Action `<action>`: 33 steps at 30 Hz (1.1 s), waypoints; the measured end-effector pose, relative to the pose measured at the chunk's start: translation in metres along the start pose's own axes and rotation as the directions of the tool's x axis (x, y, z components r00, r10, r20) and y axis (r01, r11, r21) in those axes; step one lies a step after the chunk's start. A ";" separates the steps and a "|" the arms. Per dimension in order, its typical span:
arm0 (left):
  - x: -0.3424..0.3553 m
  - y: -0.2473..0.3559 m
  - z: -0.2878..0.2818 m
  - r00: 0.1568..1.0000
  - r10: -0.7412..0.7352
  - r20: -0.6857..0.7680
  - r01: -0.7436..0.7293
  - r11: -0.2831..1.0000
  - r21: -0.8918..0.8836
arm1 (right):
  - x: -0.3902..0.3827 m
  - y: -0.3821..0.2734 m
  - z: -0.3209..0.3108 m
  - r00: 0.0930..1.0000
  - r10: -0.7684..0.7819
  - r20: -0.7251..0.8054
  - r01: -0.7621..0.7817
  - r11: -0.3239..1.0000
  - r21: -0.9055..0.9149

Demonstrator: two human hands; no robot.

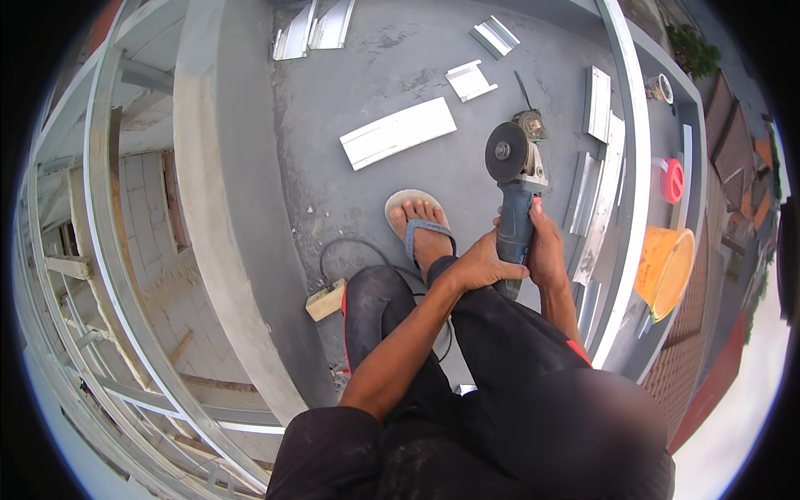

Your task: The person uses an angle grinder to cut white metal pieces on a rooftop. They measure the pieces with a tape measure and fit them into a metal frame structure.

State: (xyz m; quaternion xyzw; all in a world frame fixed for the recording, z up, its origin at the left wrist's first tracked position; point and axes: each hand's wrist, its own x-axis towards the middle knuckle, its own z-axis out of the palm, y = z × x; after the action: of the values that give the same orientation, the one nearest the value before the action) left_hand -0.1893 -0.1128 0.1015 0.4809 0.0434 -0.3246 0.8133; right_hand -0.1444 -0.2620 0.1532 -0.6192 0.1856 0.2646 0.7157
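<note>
Both of my hands are around a blue angle grinder (515, 221), held over my bent leg with its dark cutting disc (507, 152) pointing away from me. My left hand (483, 262) wraps the lower body from the left, thumb across it. On the other side, my right hand (546, 242) grips the body near a small red part. Just past the grinder's head lies a greyish metal tool (530, 125) with a thin dark rod, its kind unclear. A short piece of metal channel (398, 133) rests on the grey floor beyond my sandalled foot (423, 229).
Cut channel pieces (471, 81) are scattered ahead, with longer metal strips (602, 200) along the right. A long metal rail (637, 167) runs past them. Beyond it stand an orange bucket (664, 271) and a red round item (672, 181). A low wall (242, 167), power cord (358, 242) and pale block (326, 301) are left.
</note>
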 end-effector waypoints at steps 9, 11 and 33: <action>-0.008 0.055 -0.039 0.979 -0.201 0.039 0.120 0.721 0.682 | -0.001 0.006 -0.006 0.979 -0.081 -0.185 0.026 0.959 -0.282; -0.009 0.065 -0.096 0.950 0.196 -0.242 0.110 0.515 0.850 | -0.003 0.000 -0.010 0.980 -0.048 -0.195 -0.002 0.969 -0.248; 0.060 0.046 -0.128 0.432 0.494 -0.755 0.605 0.462 0.649 | -0.009 -0.004 -0.035 0.938 -0.179 -0.295 0.035 0.900 -0.435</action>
State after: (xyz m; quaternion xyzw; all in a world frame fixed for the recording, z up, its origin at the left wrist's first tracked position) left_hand -0.0851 -0.0232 0.0445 0.9132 0.3133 -0.0182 0.2599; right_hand -0.1468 -0.2978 0.1560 -0.8041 0.2054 0.1514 0.5370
